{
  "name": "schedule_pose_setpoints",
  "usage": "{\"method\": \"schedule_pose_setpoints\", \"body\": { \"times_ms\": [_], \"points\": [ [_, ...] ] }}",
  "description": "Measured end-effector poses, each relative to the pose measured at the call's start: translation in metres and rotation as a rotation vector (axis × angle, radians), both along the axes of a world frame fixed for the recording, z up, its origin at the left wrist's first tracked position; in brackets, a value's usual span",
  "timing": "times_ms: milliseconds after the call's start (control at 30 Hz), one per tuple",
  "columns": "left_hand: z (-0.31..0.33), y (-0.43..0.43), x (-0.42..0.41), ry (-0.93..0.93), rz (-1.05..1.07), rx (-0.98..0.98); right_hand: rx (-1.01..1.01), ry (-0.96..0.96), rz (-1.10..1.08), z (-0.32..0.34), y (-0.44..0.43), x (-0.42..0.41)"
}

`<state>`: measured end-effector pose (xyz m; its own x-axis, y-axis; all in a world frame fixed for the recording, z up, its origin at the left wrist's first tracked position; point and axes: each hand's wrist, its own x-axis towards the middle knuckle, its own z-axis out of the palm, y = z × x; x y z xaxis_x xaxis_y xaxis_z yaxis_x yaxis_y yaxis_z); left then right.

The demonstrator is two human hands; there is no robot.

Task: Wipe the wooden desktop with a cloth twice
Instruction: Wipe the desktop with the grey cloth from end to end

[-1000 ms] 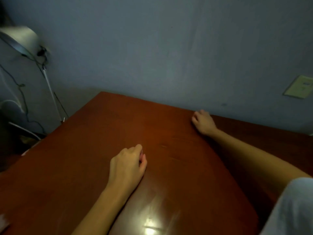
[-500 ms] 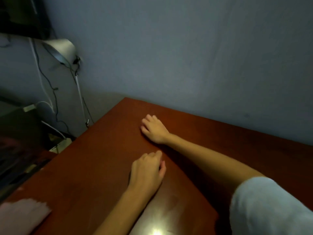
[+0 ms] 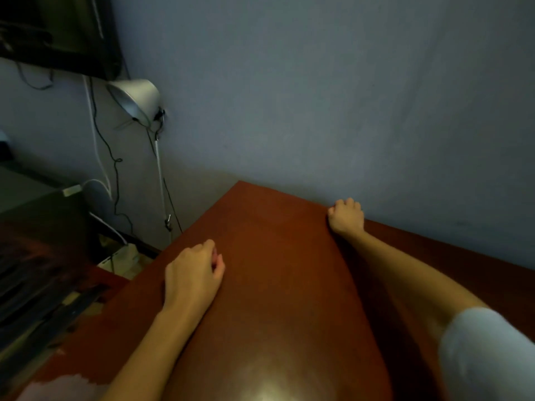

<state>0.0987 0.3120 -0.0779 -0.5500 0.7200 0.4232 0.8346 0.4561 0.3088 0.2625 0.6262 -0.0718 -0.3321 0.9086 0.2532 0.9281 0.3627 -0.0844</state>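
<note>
From over the person's shoulder, the wooden desktop (image 3: 275, 285) fills the lower middle of the view. It is reddish brown and its far edge runs along a blue-grey wall (image 3: 318, 96). A bright glare (image 3: 275, 383) sits on the wood at the near edge.

The left hand (image 3: 192, 273) rests knuckles-up on the desktop near its left side, the fingers loosely curled with nothing in them. The right hand (image 3: 346, 217) is stretched out to the far edge of the desktop, right against the wall, with its fingers curled under. Whether anything is bunched beneath them I cannot tell. The right arm lies across the wood and throws a dark shadow beside it, and a white sleeve (image 3: 486, 357) shows at the lower right.

At the near left corner of the desktop lies a pale patch (image 3: 63, 386), too blurred to name.

Off the desk to the left, a silver lamp (image 3: 134, 98) leans out from the wall on a thin stem. Cables (image 3: 111, 157) hang down beside it towards a power strip (image 3: 118, 257) on the floor. A dark screen (image 3: 58, 30) fills the top left corner.
</note>
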Motion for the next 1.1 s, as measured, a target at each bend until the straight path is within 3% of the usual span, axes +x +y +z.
{"method": "schedule_pose_setpoints", "body": {
  "times_ms": [133,233,367,433,600,733,867,1000,1100],
  "points": [
    [-0.003,0.002,0.000,-0.007,0.016,0.013,-0.020,0.008,0.058,0.002,-0.018,-0.095],
    [-0.003,0.002,0.001,-0.007,0.026,0.005,-0.008,0.010,0.225,0.003,-0.053,-0.152],
    [-0.002,0.000,0.002,-0.015,0.035,0.012,0.030,-0.014,0.651,-0.006,-0.106,-0.146],
    [-0.003,-0.001,0.002,-0.032,0.035,0.016,0.018,-0.011,0.755,-0.009,-0.100,-0.118],
    [-0.004,0.002,0.002,-0.028,0.028,0.025,0.029,0.019,0.412,-0.007,-0.022,-0.081],
    [-0.004,0.003,0.002,-0.019,0.032,0.015,0.004,-0.004,0.217,0.000,0.002,-0.134],
    [-0.005,0.004,0.002,-0.043,0.033,0.003,-0.029,0.003,0.199,0.002,-0.017,-0.210],
    [-0.007,0.004,0.000,-0.025,0.035,0.002,-0.012,-0.036,0.497,0.002,-0.076,-0.251],
    [-0.004,0.002,0.002,-0.035,0.044,0.019,-0.054,0.001,0.814,-0.004,-0.121,-0.227]
  ]
}}
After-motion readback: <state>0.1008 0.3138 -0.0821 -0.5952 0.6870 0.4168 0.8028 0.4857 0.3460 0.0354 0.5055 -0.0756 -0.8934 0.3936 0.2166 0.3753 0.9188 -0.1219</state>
